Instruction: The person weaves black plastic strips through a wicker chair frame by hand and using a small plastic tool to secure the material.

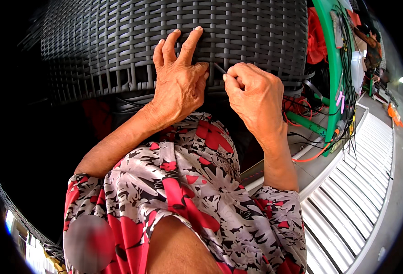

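A dark grey woven wicker panel (pixel 247 34) curves across the top of the view, with its lower edge facing me. Three fingers of my left hand (pixel 178 80) are spread over the weave. Its thumb and index finger pinch together at the panel's lower edge; what lies between them is hidden. Just to the right, my right hand (pixel 256 86) is closed, its thumb and index finger pinching a thin dark strip (pixel 220 68) that runs up to the weave's edge. Along the left part of that edge, upright strands (pixel 114 80) show with gaps between them.
A green frame (pixel 331 68) stands at the right, hung with dark strands (pixel 345 55). Red material (pixel 317 39) sits behind it. An orange cord (pixel 313 157) crosses the floor beside a white slatted rack (pixel 347 196). Another person (pixel 373 48) is at far right.
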Tool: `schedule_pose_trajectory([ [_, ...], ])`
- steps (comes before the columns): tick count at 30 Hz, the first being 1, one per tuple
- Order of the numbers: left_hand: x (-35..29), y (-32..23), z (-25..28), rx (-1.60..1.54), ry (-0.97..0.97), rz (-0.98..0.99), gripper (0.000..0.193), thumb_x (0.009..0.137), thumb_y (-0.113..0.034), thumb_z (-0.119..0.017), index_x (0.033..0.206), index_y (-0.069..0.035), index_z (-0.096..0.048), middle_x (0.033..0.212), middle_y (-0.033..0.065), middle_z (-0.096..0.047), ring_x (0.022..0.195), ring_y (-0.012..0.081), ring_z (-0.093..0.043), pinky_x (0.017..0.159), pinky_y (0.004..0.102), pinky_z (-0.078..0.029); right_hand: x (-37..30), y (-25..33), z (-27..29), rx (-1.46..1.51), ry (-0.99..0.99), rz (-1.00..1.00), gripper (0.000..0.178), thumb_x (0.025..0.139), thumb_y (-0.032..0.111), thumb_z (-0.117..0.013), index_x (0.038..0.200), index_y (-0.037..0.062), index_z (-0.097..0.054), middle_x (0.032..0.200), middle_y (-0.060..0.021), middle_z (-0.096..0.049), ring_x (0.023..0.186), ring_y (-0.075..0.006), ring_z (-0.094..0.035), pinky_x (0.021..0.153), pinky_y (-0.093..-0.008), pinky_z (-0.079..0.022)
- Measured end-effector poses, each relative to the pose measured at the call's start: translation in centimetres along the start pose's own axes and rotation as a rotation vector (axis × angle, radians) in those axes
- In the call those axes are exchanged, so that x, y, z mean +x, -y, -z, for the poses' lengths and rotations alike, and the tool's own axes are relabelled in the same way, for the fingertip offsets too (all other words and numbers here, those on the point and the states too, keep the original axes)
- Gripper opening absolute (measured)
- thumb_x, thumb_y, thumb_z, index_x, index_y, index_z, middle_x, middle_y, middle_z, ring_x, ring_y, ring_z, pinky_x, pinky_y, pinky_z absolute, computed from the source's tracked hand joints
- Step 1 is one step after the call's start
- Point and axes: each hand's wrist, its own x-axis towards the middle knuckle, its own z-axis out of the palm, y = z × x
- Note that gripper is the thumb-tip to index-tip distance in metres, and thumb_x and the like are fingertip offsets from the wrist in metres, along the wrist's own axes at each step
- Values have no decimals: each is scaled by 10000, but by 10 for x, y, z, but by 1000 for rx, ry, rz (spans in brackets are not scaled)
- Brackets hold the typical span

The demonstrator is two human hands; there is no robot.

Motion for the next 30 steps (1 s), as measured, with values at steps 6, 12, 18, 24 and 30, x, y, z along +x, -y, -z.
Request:
schedule_pose_trajectory([
  [6, 3, -2, 2, 60, 26, -11, 85, 714, -64, -672, 784, -48, -716, 1504, 141, -306, 1336, 451, -249, 1078, 582, -188, 7, -1, -5, -110, 89, -15, 97, 759, 52, -622, 672, 35, -584, 600, -115, -572, 544, -308, -581, 533, -388, -452],
  [12, 6, -2, 2, -95, -78, 62, 65, 689, -44, -683, 751, -47, -703, 1441, 139, -400, 1302, 412, -311, 1054, 540, -230, 13, 0, -9, -37, 83, -11, 48, 773, 54, -651, 743, 23, -630, 714, -138, -611, 599, -313, -609, 551, -399, -476],
  [18, -1, -2, 41, -292, -217, -86, 151, 667, 18, -672, 797, -56, -656, 1358, 179, -481, 1253, 372, -383, 1053, 494, -257, 1, 7, -12, 267, -118, 113, 156, 798, -16, -678, 952, 0, -683, 1046, -167, -646, 735, -312, -674, 603, -382, -537],
  [24, -19, 15, 34, -327, -232, -13, 154, 700, 6, -677, 832, -71, -659, 1309, 154, -496, 1262, 375, -364, 1059, 496, -257, 9, 7, -35, 604, 76, 47, 146, 838, -20, -658, 982, -21, -679, 902, -136, -666, 708, -269, -667, 600, -341, -517],
  [30, -26, 23, 29, 69, -99, 70, 128, 741, -28, -650, 860, -42, -695, 1443, 155, -393, 1307, 433, -295, 1074, 540, -213, 14, 19, -45, 194, -8, 77, 96, 809, 17, -643, 787, 6, -550, 739, -133, -627, 659, -337, -637, 598, -405, -513],
])
